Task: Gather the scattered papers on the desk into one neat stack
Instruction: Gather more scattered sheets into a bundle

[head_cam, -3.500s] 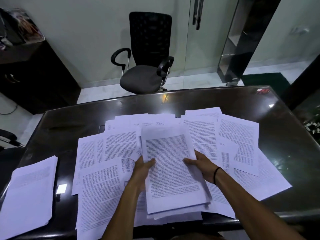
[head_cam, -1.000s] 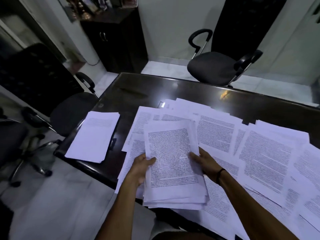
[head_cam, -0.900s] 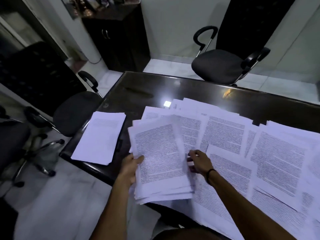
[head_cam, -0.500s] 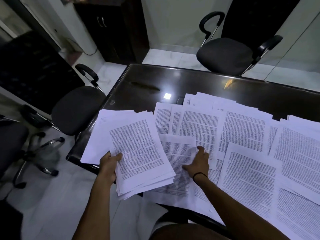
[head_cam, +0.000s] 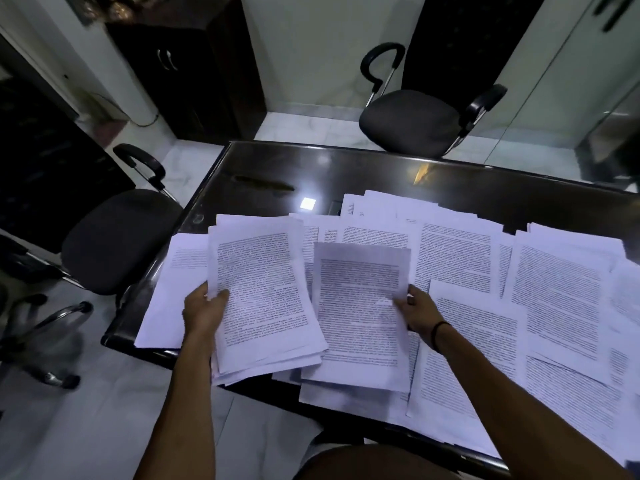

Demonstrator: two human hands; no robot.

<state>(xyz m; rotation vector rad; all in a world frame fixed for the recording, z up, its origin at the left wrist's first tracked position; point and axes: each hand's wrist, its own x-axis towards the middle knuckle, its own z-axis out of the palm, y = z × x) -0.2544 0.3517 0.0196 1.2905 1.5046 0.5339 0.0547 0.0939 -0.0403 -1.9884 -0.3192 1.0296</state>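
Observation:
My left hand (head_cam: 204, 311) grips the left edge of a thick bundle of printed papers (head_cam: 263, 299), held above the desk's near left corner. My right hand (head_cam: 417, 313) pinches the right edge of a single printed sheet (head_cam: 360, 306), lifted and blurred, just right of the bundle. Beneath the bundle's left side lies a separate stack of papers (head_cam: 173, 289) at the desk's left end. Many loose printed sheets (head_cam: 554, 289) cover the dark glossy desk (head_cam: 346, 174) to the right, overlapping one another.
One black office chair (head_cam: 412, 123) stands behind the desk, another (head_cam: 114, 237) at its left end. A dark cabinet (head_cam: 180, 74) stands against the far wall. The desk's near edge runs just in front of my body. A lamp's reflection (head_cam: 307, 203) glints on the desk.
My left hand carried the bundle leftward over the separate stack. My right hand let go of the bundle, pressed on a sheet on the desk, and now holds that sheet lifted.

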